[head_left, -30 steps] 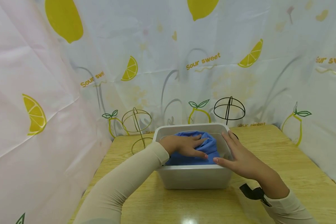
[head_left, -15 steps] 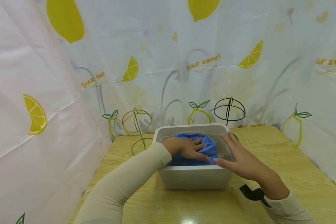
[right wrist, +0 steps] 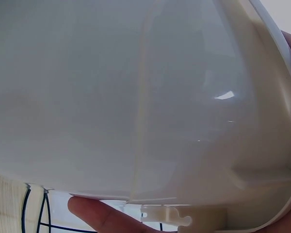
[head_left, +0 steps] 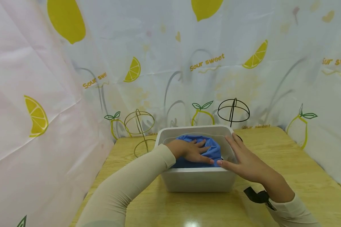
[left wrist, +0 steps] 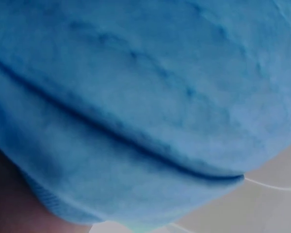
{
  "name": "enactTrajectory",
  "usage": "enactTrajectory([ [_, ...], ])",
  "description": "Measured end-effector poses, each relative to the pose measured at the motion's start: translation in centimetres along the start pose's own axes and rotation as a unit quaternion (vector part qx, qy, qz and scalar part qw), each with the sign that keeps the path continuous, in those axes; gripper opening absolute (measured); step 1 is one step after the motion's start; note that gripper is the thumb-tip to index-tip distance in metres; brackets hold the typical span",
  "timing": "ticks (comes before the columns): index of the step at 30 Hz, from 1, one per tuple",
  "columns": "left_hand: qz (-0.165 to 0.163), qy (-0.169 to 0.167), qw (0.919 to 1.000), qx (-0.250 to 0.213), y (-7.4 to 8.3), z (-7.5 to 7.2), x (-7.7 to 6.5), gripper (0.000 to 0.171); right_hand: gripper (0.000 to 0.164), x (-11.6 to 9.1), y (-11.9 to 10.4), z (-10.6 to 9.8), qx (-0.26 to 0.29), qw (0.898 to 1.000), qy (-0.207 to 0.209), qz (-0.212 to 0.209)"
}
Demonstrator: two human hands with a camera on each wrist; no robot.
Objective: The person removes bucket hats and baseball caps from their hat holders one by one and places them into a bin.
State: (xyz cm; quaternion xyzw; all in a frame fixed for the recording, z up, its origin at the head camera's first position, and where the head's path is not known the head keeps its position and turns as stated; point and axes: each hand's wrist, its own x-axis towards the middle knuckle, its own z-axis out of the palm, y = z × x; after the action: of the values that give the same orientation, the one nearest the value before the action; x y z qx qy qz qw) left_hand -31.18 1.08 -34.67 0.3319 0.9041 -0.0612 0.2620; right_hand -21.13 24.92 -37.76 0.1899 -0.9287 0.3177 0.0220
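Observation:
A white plastic bin (head_left: pixel 199 180) stands on the table with a bunched blue cloth item (head_left: pixel 215 152) inside; its exact kind is unclear. My left hand (head_left: pixel 191 152) reaches over the bin's left side and presses flat on the cloth, fingers spread. Up close in the left wrist view, the blue fabric (left wrist: pixel 160 97) shows a dark fold and a line of stitching. My right hand (head_left: pixel 245 162) rests against the bin's right rim with fingers extended and the thumb by the front corner. One finger (right wrist: pixel 104 216) shows beside the bin wall (right wrist: pixel 87 97) in the right wrist view.
Behind the bin stand a gold wire stand (head_left: pixel 139 123) at left and a black wire stand (head_left: pixel 233 110) at right, its base partly hidden. Lemon-printed sheets (head_left: pixel 170 78) hang behind and beside the wooden table (head_left: pixel 278 151).
The cloth has sunk slightly lower in the bin under my left hand, which has shifted a little to the right. My right hand stays at the rim.

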Motion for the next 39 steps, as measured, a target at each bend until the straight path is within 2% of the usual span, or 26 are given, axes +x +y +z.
enactTrajectory([
  [31,0.005,0.010,0.9999,0.010,-0.02,-0.06,0.27,0.093,0.100,0.01,0.01,-0.04,0.003,1.000,0.004,-0.003],
  [39,0.013,0.024,0.9996,0.013,-0.21,-0.52,-0.33,0.097,0.101,0.24,0.16,0.20,0.003,1.000,0.004,0.002],
])
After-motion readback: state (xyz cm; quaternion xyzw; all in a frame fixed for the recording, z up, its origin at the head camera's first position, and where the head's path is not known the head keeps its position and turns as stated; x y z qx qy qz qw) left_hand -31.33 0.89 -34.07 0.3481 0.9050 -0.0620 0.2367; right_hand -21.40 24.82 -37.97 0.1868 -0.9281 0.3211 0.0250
